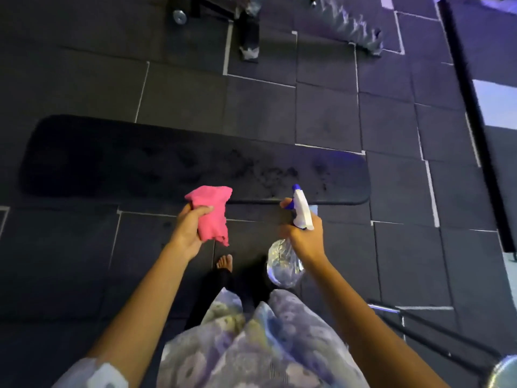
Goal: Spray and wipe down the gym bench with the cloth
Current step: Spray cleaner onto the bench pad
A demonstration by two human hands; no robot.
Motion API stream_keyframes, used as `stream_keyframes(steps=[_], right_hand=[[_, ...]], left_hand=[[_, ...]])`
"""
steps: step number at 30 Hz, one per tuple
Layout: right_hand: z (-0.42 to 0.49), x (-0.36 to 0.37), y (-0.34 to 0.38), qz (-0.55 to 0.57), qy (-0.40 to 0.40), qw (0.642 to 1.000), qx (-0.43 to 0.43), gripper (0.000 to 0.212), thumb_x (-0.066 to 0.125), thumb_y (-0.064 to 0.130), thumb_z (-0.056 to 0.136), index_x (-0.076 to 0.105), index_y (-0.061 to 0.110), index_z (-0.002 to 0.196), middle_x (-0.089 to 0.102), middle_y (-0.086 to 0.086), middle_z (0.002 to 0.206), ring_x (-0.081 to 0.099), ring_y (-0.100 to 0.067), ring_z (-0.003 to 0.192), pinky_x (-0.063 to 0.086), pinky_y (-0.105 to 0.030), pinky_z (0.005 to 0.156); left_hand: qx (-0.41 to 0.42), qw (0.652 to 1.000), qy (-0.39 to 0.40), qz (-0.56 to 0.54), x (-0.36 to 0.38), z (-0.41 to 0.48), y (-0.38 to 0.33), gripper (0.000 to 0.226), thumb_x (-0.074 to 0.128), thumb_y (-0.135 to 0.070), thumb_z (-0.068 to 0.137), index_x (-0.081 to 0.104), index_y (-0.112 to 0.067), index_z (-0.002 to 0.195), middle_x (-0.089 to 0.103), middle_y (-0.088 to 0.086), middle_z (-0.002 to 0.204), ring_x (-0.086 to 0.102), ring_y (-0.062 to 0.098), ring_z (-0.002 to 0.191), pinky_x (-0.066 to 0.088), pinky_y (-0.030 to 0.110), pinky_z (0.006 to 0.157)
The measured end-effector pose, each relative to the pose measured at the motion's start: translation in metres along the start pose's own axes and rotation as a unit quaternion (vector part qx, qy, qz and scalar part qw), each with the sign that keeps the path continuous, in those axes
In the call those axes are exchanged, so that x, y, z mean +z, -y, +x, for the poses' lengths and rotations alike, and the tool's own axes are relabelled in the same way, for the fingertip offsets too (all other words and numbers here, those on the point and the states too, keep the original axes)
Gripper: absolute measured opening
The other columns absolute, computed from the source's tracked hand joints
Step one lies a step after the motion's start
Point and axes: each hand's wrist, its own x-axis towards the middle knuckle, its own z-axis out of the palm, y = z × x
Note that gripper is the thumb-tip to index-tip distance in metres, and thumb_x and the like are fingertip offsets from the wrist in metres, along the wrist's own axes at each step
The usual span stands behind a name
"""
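The black padded gym bench point(140, 161) lies crosswise in front of me, with dark wet speckles on its right half. My left hand point(188, 228) grips a crumpled pink cloth point(212, 211) just short of the bench's near edge. My right hand point(305, 238) holds a clear spray bottle point(284, 264) by its neck. Its white and blue spray head point(301, 205) points toward the bench, with my index finger on the trigger.
Dark rubber floor tiles point(391, 191) surround the bench. A weight plate and machine feet point(249, 37) stand at the top. A metal bar with a plate point(419, 320) lies at the lower right. My bare foot point(224, 261) stands below the cloth.
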Motion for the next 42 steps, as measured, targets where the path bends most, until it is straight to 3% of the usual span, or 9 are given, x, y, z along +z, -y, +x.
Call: stream_keyframes(steps=[4, 11, 16, 20, 23, 25, 28, 32, 42], right_hand=[[0.042, 0.019, -0.008, -0.025, 0.039, 0.999, 0.016, 0.052, 0.056, -0.019, 0.064, 0.069, 0.017, 0.099, 0.061, -0.025, 0.083, 0.052, -0.021, 0.069, 0.045, -0.035, 0.063], [0.117, 0.035, -0.012, -0.026, 0.088, 0.995, 0.042, 0.049, 0.054, -0.023, 0.065, 0.067, 0.011, 0.098, 0.056, -0.003, 0.073, 0.048, -0.02, 0.064, 0.041, -0.035, 0.061], [0.174, 0.033, -0.006, 0.026, 0.132, 0.988, 0.07, 0.041, 0.057, -0.016, 0.066, 0.065, 0.009, 0.097, 0.055, -0.01, 0.077, 0.042, -0.022, 0.06, 0.037, -0.034, 0.056], [0.233, 0.039, -0.02, 0.021, 0.175, 0.981, 0.085, 0.042, 0.059, -0.009, 0.06, 0.066, 0.01, 0.097, 0.055, -0.008, 0.072, 0.043, -0.02, 0.057, 0.039, -0.033, 0.054], [0.274, 0.049, -0.046, -0.011, 0.198, 0.973, 0.119, 0.041, 0.057, -0.02, 0.062, 0.064, 0.008, 0.091, 0.06, -0.009, 0.08, 0.044, -0.021, 0.057, 0.04, -0.033, 0.056], [0.292, 0.054, -0.065, -0.023, 0.213, 0.965, 0.152, 0.035, 0.057, -0.02, 0.062, 0.061, 0.0, 0.09, 0.059, -0.012, 0.084, 0.045, -0.023, 0.06, 0.039, -0.037, 0.055], [0.31, 0.059, -0.088, -0.02, 0.221, 0.951, 0.215, 0.035, 0.058, -0.02, 0.064, 0.061, -0.005, 0.096, 0.059, -0.013, 0.085, 0.048, -0.028, 0.06, 0.042, -0.038, 0.054], [0.323, 0.062, -0.109, -0.024, 0.215, 0.941, 0.261, 0.03, 0.06, -0.019, 0.065, 0.064, -0.005, 0.091, 0.064, -0.009, 0.085, 0.051, -0.026, 0.057, 0.047, -0.033, 0.048], [0.342, 0.058, -0.121, -0.078, 0.111, 0.95, 0.281, 0.018, 0.052, 0.002, 0.059, 0.068, 0.004, 0.067, 0.062, -0.015, 0.054, 0.054, -0.025, 0.047, 0.052, -0.042, 0.048]], left_hand=[[-0.027, 0.999, -0.024, -0.007, 0.003, 0.03, -0.002, 0.043, 0.05, 0.003, 0.088, 0.047, 0.0, 0.132, 0.059, 0.026, 0.114, 0.059, 0.041, 0.097, 0.053, 0.048, 0.077], [-0.022, 1.0, -0.008, -0.008, 0.031, 0.082, -0.019, 0.038, 0.056, 0.001, 0.085, 0.058, -0.01, 0.121, 0.066, 0.015, 0.113, 0.064, 0.03, 0.097, 0.055, 0.041, 0.078], [0.008, 0.999, 0.03, -0.013, 0.056, 0.13, -0.046, 0.038, 0.058, -0.001, 0.083, 0.06, -0.015, 0.119, 0.07, 0.005, 0.109, 0.067, 0.019, 0.097, 0.058, 0.031, 0.071], [0.011, 0.988, -0.145, 0.047, 0.049, 0.203, -0.039, 0.022, 0.065, -0.001, 0.083, 0.061, -0.009, 0.103, 0.068, 0.012, 0.104, 0.062, 0.027, 0.098, 0.056, 0.042, 0.083], [-0.035, 0.87, -0.364, 0.33, 0.045, 0.246, -0.01, 0.042, 0.069, -0.004, 0.077, 0.053, -0.003, 0.116, 0.058, 0.022, 0.123, 0.055, 0.033, 0.11, 0.048, 0.044, 0.093], [0.034, 0.79, -0.387, 0.474, 0.049, 0.26, 0.011, 0.054, 0.065, -0.011, 0.078, 0.046, -0.003, 0.128, 0.047, 0.02, 0.137, 0.043, 0.04, 0.122, 0.039, 0.05, 0.099], [0.229, 0.709, -0.256, 0.616, 0.067, 0.279, 0.04, 0.049, 0.058, -0.015, 0.088, 0.047, -0.002, 0.133, 0.045, 0.019, 0.144, 0.04, 0.037, 0.133, 0.018, 0.052, 0.116], [0.309, 0.624, -0.018, 0.718, 0.1, 0.297, 0.069, 0.055, 0.05, -0.025, 0.092, 0.041, -0.007, 0.143, 0.031, 0.011, 0.155, 0.027, 0.027, 0.145, 0.012, 0.046, 0.12], [0.305, 0.536, 0.046, 0.786, 0.125, 0.341, 0.086, 0.066, 0.034, -0.045, 0.097, 0.02, -0.011, 0.152, 0.009, 0.016, 0.161, 0.006, 0.029, 0.15, 0.011, 0.046, 0.12]])
